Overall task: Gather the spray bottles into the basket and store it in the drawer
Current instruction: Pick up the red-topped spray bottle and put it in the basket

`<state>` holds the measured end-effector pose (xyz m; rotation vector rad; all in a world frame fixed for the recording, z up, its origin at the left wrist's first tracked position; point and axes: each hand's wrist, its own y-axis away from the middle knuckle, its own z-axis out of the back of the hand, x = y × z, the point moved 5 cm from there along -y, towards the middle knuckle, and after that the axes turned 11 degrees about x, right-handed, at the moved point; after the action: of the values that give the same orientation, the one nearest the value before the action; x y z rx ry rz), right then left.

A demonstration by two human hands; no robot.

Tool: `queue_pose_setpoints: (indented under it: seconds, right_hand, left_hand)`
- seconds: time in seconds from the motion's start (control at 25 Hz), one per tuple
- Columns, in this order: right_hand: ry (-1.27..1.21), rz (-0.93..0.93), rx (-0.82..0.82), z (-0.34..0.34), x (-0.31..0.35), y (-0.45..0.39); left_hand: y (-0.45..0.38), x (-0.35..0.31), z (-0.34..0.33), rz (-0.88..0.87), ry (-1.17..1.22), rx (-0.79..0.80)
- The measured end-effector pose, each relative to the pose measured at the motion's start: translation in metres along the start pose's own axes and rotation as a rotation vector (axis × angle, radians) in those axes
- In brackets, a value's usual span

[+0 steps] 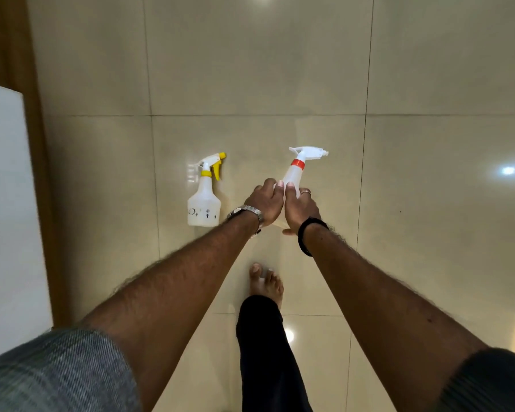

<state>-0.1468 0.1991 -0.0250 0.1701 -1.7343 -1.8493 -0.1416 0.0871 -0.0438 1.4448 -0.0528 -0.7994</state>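
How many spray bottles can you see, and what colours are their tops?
Yellow-trimmed spray bottle, lying on the floor: 1
Red-collared spray bottle, gripped by both hands, left and right: 1
Total: 2

Head view, single: worn on the person's head, facing steeply down and forward onto the tiled floor [280,69]. Wide-angle, with bowed tile joints. Both forearms enter from the bottom edge; floor well below, hands at arm's length mid-frame. No second view.
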Motion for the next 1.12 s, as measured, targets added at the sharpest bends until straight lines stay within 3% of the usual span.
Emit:
queue_pose_setpoints:
  seconds: [0.16,0.28,0.4,0.64,0.76,0.92,1.12]
  right_hand:
    - [0.114,0.156,-0.026,-0.023,0.038,0.065]
    - [0.254,0.338,-0.007,-0.061,0.072,0.138]
    - [0.272,0.461,-0.029,-0.075,0.077,0.174]
    - [0.369,0.831,0.106,-0.169,0.088,0.278]
    - [0.45,1.033,0.123,-0.219,0.094,0.311]
    - [0.525,1.139,0.192,-0.303,0.062,0.36]
    - [0.63,1.271,0.398,-0.428,0.007,0.451]
  left_hand:
    - [0.077,-0.007,0.043,-0.038,0.06,-0.063]
    - [0.157,0.003,0.088,-0.069,0.215,-0.208]
    - [0.205,0.002,0.092,-0.11,0.308,-0.291]
    - [0.338,0.061,0.126,-0.286,0.518,-0.664]
    - [0.381,0.1,0.14,-0.405,0.551,-0.805]
    - [0.453,0.182,0.141,-0.442,0.611,-0.989]
    - [0.572,0.306,0.132,-0.385,0.724,-1.218]
